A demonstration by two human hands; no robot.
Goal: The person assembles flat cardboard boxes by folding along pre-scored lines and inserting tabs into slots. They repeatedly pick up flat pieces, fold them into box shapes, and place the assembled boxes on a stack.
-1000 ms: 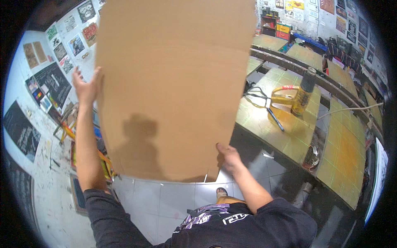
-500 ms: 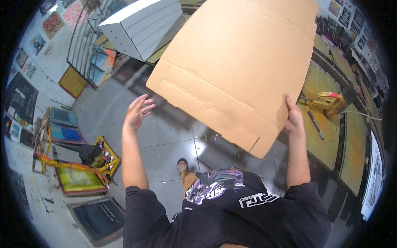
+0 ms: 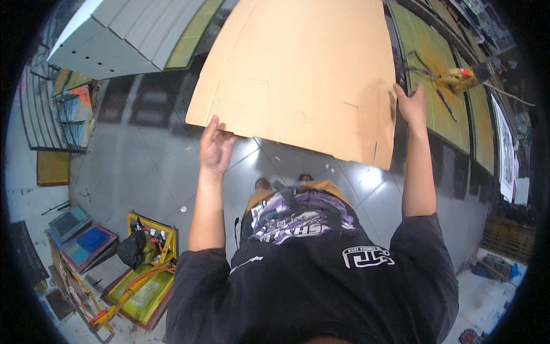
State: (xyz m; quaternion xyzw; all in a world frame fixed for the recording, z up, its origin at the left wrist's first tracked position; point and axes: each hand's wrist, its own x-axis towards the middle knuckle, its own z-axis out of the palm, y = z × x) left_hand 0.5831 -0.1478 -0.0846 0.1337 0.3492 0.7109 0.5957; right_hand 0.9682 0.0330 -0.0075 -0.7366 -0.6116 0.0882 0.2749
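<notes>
A large flat sheet of brown cardboard [image 3: 303, 69], creased and slotted along its near end, hangs tilted in front of me above the floor. At its near left corner my left hand [image 3: 214, 148] is closed on the edge, one digit over the top and the other fingers partly hidden beneath. My right hand [image 3: 413, 109] is at the right edge, thumb against the board. Some of its fingers are blurred or out of sight. The far end of the sheet runs out of view at the top.
White-grey stacked panels [image 3: 123, 40] stand at far left. On the right, a yellow-green table [image 3: 427, 51] bears a yellow tool [image 3: 458, 79] with a cord and a dark pen [image 3: 447, 105]. Framed screens [image 3: 143, 295] and a yellow-framed crate [image 3: 172, 241] sit at lower left.
My left hand, apart from the cardboard with fingers spread before, now grips its near left corner. My view and body have turned rightward, and the sheet's near edge lies more level.
</notes>
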